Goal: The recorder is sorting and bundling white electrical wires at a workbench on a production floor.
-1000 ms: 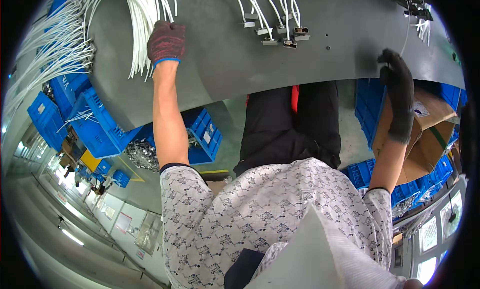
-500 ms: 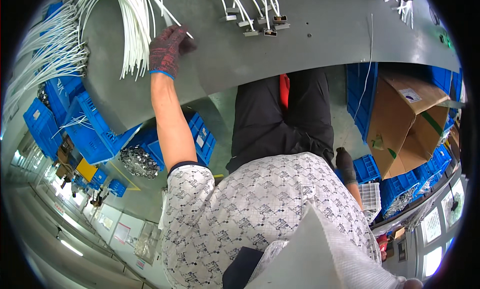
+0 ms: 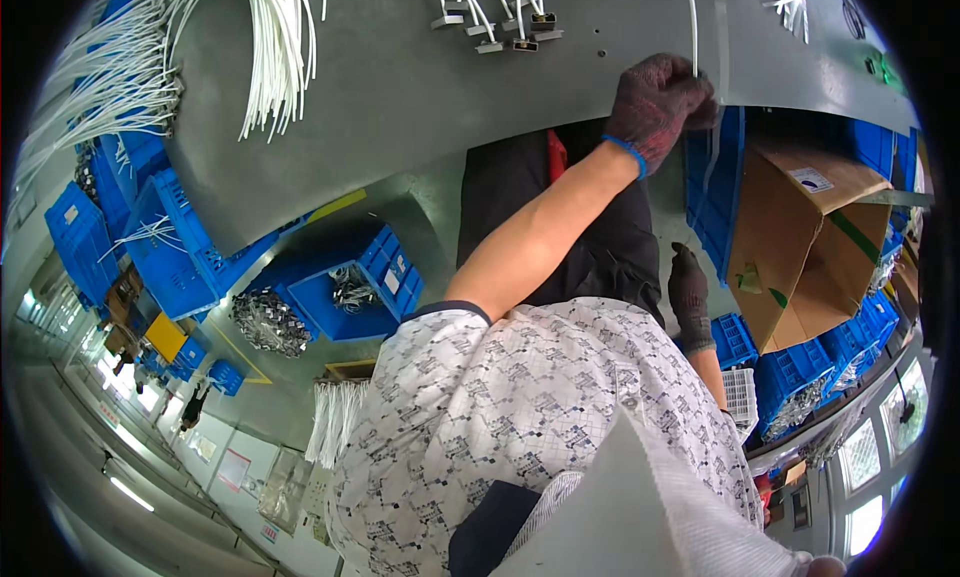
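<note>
White cable point(image 3: 692, 17): over the right part of the grey table point(image 3: 450, 102), near its front edge. Long axis runs roughly straight away from the wearer, out of the top of the view; near end meets the left hand's fingertips, so the visible length lies beyond the hand. Left hand point(image 3: 653, 109) is the nearer one: dark red glove, fingers bent, looks pinched on the cable end. Its forearm slants across the lap from lower left, wrist past the body's midline, back of the hand up.

Right hand point(image 3: 688, 289): dark glove, low beside the thigh, well apart from the cable, arm down. Cannot tell if it grips anything.

Around: metal-ended connectors point(image 3: 489, 48) on white leads left of the left hand, cable bundle point(image 3: 275, 67) farther left, blue crate point(image 3: 712, 202) and cardboard box point(image 3: 790, 207) right, below table level.
</note>
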Demonstrator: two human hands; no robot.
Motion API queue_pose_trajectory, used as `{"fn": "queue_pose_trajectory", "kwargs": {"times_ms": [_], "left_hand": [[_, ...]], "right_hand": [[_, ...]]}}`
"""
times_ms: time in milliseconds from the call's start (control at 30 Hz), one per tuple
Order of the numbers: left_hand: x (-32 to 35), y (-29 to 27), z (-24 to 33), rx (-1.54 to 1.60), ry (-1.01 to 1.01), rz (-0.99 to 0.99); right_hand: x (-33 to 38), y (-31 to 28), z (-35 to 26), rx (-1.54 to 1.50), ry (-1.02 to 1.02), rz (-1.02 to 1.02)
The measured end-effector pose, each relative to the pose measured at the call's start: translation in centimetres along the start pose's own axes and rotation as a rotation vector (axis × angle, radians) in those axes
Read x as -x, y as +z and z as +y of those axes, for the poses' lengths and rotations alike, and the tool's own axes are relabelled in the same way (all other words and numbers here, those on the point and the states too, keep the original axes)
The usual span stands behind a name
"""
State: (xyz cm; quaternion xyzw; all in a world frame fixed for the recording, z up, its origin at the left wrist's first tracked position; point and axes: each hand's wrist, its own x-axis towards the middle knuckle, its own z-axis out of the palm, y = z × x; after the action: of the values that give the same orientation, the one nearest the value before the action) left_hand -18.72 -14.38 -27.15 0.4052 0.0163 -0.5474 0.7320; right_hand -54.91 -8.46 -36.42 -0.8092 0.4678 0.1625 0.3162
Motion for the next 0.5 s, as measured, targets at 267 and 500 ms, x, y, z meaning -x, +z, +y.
{"fn": "queue_pose_trajectory", "kwargs": {"times_ms": [267, 500], "left_hand": [[-3.2, -0.5, 5.4, -0.024, 0.508, 0.190], [-2.2, -0.6, 4.9, 0.007, 0.593, 0.200]], "right_hand": [[1.5, 0.1, 3.9, 0.212, 0.067, -0.112], [3.7, 1.7, 5.2, 0.187, 0.098, -0.189]]}}
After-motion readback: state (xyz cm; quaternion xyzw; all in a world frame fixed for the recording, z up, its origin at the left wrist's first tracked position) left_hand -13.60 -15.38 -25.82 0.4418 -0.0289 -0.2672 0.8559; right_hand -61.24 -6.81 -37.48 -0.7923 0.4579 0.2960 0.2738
